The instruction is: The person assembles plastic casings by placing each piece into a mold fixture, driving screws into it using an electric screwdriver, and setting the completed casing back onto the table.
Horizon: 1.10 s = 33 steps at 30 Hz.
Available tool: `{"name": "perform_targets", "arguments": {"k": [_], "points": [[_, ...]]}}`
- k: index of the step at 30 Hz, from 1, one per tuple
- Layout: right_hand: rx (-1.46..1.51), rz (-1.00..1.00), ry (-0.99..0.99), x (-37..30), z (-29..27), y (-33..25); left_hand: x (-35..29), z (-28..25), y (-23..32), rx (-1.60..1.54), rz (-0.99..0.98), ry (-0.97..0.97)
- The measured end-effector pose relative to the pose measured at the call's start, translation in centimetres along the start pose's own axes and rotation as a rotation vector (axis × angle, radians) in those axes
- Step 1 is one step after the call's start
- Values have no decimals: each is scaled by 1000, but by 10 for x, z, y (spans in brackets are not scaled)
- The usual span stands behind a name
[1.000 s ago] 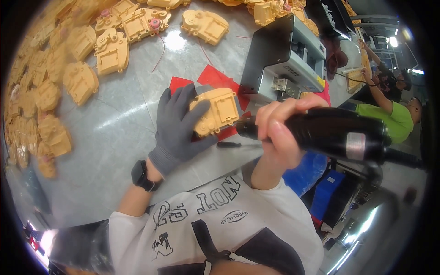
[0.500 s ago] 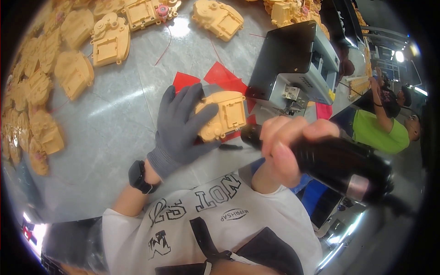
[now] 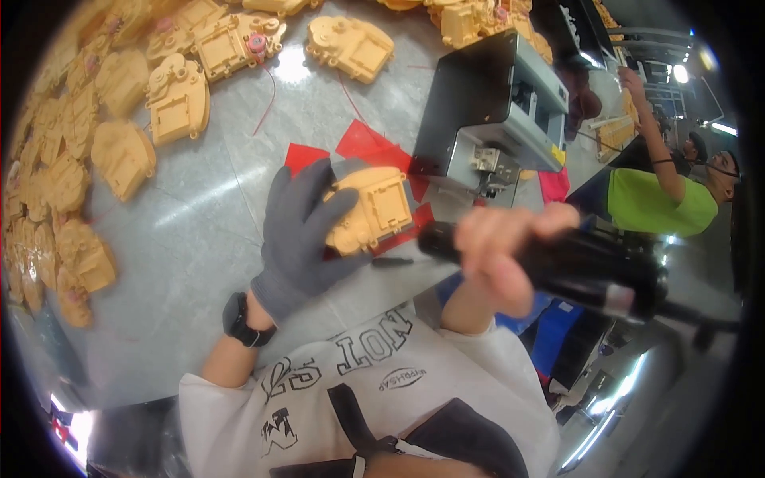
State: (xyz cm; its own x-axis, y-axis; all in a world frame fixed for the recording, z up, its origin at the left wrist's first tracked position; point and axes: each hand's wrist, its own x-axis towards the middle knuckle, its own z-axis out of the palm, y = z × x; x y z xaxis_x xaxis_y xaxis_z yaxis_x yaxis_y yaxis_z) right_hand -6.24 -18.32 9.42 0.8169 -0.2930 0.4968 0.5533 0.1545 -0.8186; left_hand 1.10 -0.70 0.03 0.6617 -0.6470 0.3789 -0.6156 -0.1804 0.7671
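My left hand [image 3: 303, 239], in a dark grey glove, grips a yellow-orange plastic housing [image 3: 373, 209] by its left side. The housing has a raised square frame facing up, and red sheets [image 3: 381, 142] lie around and under it. In my bare right hand [image 3: 510, 251] is a black electric screwdriver [image 3: 586, 271] with a cord at its rear. The fingers wrap round its body, blurred by motion. Its front end points left at the housing, a little apart from it; no bit can be made out. A small dark tool [image 3: 392, 261] lies just below the housing.
A black and grey bench machine [image 3: 466, 103] stands beyond the housing to the right. Many similar housings [image 3: 60, 191] are heaped along the left and far table. Thin red wires [image 3: 351, 97] trail over the grey tabletop [image 3: 199, 207]. A person in bright green [image 3: 657, 199] sits at right.
The whole view has shifted a little. The housing in my left hand is tilted slightly more. My right hand still holds the screwdriver, now more level. The co-worker's arm is more fully in view.
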Motion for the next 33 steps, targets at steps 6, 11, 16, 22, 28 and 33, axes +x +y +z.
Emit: {"name": "perform_targets", "arguments": {"k": [6,11,16,22,28,33], "points": [[-270,-219,384,28,-47,-53,3,4,2,-37,3,-16],[-449,-60,546,42,-51,-20,-2,2,3,2,-2,27],[-214,-37,245,-1,-24,-34,2,-4,6,-17,-45,12],[-43,-36,-177,-2,31,-15,-5,-6,1,22,-41,-22],[-80,-2,-234,-1,46,3,-7,-3,-3,17,-40,1],[-138,128,-108,0,60,7,-6,-1,0,16,-17,46]]}}
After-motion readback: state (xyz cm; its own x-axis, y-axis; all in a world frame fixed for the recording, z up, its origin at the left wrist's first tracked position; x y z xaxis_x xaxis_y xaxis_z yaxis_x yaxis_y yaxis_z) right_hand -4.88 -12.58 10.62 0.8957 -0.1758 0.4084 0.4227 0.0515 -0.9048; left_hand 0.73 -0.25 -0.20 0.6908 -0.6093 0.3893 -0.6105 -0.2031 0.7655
